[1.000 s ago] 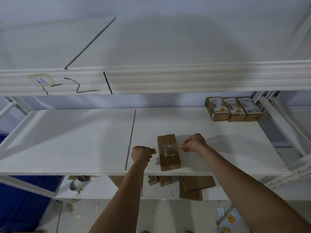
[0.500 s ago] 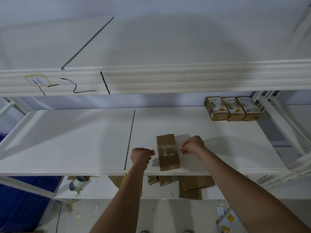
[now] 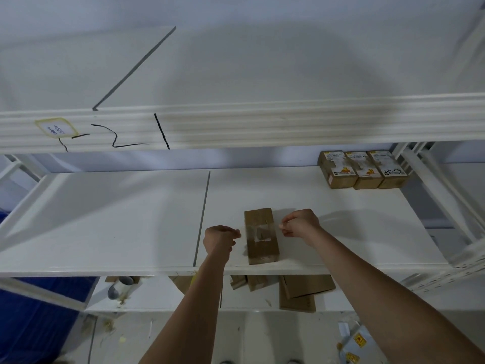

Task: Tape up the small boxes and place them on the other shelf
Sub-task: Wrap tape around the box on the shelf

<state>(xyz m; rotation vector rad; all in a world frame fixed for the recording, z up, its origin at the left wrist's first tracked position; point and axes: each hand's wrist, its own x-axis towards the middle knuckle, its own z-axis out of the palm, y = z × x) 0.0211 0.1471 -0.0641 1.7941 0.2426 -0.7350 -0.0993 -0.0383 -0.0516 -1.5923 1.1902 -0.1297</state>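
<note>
A small brown cardboard box lies near the front edge of the white middle shelf. A strip of clear tape stretches across its top. My left hand pinches the tape's left end just left of the box. The tape's right end is pinched by my right hand, just right of the box. Both fists are curled. Three taped small boxes stand in a row at the shelf's back right.
A thick white upper shelf beam with black marker lines hangs above. Flat cardboard pieces and a grey tape roll lie on the lower shelf. White uprights stand at the right. Blue sheeting is at lower left.
Both hands hold the same stretched tape over the box. They have shifted only slightly, with the tape lying a little lower on the box top.
</note>
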